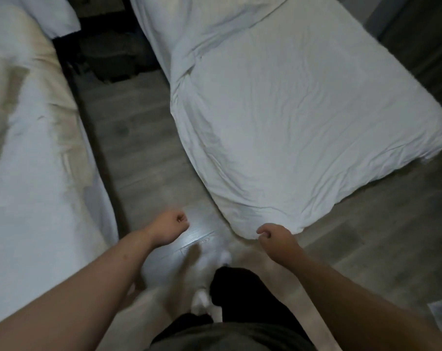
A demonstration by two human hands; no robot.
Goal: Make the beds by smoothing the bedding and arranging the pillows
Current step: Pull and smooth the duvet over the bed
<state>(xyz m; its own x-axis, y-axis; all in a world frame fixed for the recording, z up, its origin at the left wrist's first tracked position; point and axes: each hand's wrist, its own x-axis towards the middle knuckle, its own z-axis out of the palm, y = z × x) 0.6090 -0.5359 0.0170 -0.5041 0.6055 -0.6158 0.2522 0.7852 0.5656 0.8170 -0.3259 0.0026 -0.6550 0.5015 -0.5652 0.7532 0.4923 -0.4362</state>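
**Two white-sheeted beds standing side by side**

On the left, the left bed's rumpled white bedding (37, 173) is lying in loose folds. A plump white pillow (57, 19) is sitting at its far end, and a dark bed frame (95, 127) is showing along its inner side. Next to it, a strip of grey wood-plank floor (139, 138) is running between the beds. A dark heap (113, 54) is lying at the far end of the strip, too dim for me to make out.

The person is standing at the near end of that strip, with both bare forearms reaching forward. The left hand (169, 228) is hanging over the floor with its fingers curled into a fist and nothing in it, well apart from either bed. A black trouser leg (240, 300) is showing below, between the arms.

The right hand (278, 239) is hovering at the near corner of the right bed's wrinkled white duvet (303, 110). Its fingers are curling inward right at the fabric's edge. I cannot tell whether they are pinching the cloth or only sitting over it. The duvet is lying spread over the mattress, finely creased, with its near corner drooping toward the floor. A folded-over band of the same white cloth is crossing the bed toward its far end.
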